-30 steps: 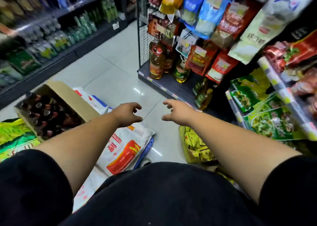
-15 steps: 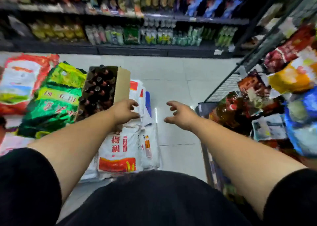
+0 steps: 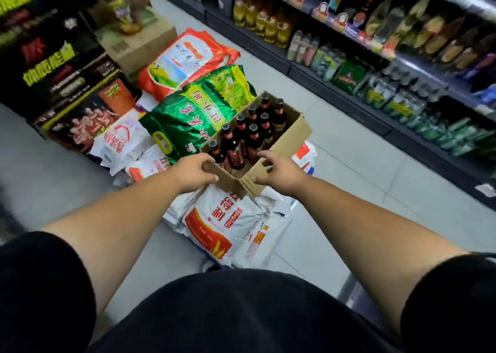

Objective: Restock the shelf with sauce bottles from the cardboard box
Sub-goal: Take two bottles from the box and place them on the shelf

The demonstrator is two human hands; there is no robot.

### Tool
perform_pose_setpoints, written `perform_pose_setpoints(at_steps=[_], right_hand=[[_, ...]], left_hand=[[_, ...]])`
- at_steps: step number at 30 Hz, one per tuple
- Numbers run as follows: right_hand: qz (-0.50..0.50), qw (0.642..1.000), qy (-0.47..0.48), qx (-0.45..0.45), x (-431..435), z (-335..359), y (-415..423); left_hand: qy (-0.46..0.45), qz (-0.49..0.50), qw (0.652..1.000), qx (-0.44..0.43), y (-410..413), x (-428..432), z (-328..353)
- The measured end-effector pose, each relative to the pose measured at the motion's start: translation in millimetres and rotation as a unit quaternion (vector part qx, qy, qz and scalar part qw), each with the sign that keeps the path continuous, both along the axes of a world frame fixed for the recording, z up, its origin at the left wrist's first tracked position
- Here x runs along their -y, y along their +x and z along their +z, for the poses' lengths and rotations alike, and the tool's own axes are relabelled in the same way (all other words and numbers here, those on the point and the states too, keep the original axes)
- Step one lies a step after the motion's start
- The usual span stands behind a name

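An open cardboard box (image 3: 291, 140) rests tilted on a pile of sacks in the aisle. Several dark sauce bottles (image 3: 253, 131) with black caps and red labels stand inside it. My left hand (image 3: 192, 171) is closed around the box's near left flap. My right hand (image 3: 279, 171) grips the near right wall with thumb and fingers. Both forearms reach out from black sleeves.
A green rice sack (image 3: 196, 111), a red and white sack (image 3: 188, 57) and white flour sacks (image 3: 228, 218) lie under and beside the box. A shelf (image 3: 349, 89) of bottles and packets runs along the right. Dark printed cartons (image 3: 61, 84) stand at left.
My view has swung left, away from the rack with hanging packets, onto the box. Both hands, open in the air before, have reached the box and closed on its near edges.
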State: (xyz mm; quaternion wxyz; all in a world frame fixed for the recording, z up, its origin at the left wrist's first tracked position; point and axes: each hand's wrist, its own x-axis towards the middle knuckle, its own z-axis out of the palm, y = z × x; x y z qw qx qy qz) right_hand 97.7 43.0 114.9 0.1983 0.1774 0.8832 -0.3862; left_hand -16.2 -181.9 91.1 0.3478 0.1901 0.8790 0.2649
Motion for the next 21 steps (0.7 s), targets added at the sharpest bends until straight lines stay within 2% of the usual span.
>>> perform_pose_setpoints(at_steps=[4,7,9,11,14,17,19,21], right_hand=[[0.068,0.998,-0.015,0.006,-10,-10,-46],[0.071,0.994,0.006,-0.085,-59,-6,-68],[0.035,0.99,0.018,-0.137,-95,5,-81],[0.059,0.991,-0.017,-0.117,-113,-1,-102],[0.129,0.985,-0.003,-0.117,-133,-44,-133],[0.173,0.979,0.0,-0.11,-152,-65,-156],[0.166,0.98,-0.008,-0.109,-160,-69,-163],[0.181,0.979,-0.021,-0.091,-150,-70,-161]], left_hand=[[0.003,0.093,0.996,0.0,-12,5,0],[0.017,0.112,0.987,-0.115,-33,9,35],[-0.001,0.057,0.981,-0.185,-57,-31,69],[-0.036,0.013,0.983,-0.181,-73,-94,71],[-0.067,0.049,0.982,-0.169,-82,-165,33],[-0.088,0.164,0.97,-0.156,-66,-150,-13],[-0.111,0.168,0.971,-0.129,-50,-144,-27],[-0.095,0.187,0.971,-0.113,-37,-131,-38]])
